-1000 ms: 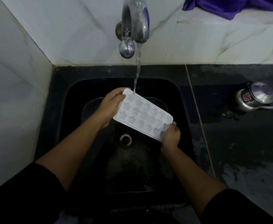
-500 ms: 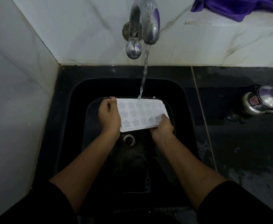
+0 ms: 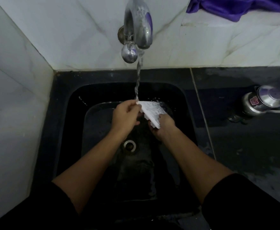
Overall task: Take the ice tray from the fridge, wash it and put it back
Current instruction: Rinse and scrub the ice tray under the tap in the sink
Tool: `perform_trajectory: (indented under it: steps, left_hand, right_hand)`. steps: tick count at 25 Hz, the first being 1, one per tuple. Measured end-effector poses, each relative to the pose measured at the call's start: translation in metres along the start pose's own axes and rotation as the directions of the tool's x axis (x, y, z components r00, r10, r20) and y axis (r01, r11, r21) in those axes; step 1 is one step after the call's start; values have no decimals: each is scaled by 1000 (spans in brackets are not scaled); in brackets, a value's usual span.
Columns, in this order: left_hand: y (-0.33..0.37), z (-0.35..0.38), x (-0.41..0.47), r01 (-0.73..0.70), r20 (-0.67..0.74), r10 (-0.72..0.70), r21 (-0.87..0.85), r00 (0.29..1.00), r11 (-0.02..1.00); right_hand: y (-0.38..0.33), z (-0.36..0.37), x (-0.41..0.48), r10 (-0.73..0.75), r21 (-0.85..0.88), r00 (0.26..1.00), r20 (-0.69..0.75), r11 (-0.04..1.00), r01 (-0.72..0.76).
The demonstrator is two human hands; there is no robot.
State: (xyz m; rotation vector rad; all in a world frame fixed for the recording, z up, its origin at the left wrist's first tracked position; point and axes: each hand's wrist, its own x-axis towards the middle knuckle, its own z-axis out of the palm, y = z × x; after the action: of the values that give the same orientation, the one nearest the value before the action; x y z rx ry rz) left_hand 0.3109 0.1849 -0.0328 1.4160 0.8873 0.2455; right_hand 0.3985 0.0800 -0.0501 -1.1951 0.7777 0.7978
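Over the black sink [image 3: 66,123], both hands are holding the white ice tray [image 3: 151,112] under the running water. From the head camera, the tray is tilting steeply, its far corner raised toward the tap and its near end dipping toward the person. The left hand [image 3: 125,118] is pinching that far corner between thumb and fingers, right where the stream [image 3: 138,77] from the metal tap [image 3: 138,29] is landing and splashing. The right hand [image 3: 164,127] is gripping the near end of the tray, fingers curling underneath it. The drain [image 3: 130,145] is showing below the left wrist. Off to the right, a small steel kettle [image 3: 262,102] is sitting on the wet dark counter [image 3: 252,155], and a purple cloth [image 3: 235,5] is lying on the marble ledge above.
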Motion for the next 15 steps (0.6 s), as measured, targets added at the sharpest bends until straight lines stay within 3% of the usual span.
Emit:
perform_trajectory:
  steps: [4, 8, 15]
  left_hand:
    - [-1, -5, 3, 23, -49, -20, 57, 999, 998]
    - [7, -7, 7, 83, -7, -82, 44, 997, 996]
    - [13, -15, 8, 199, 216, -216, 99, 952, 975]
  right_hand:
    - [2, -1, 2, -34, -24, 999, 2, 999, 34]
    - [-1, -1, 5, -57, -81, 998, -12, 995, 56]
    - [-6, -18, 1, -142, -299, 984, 108, 939, 168]
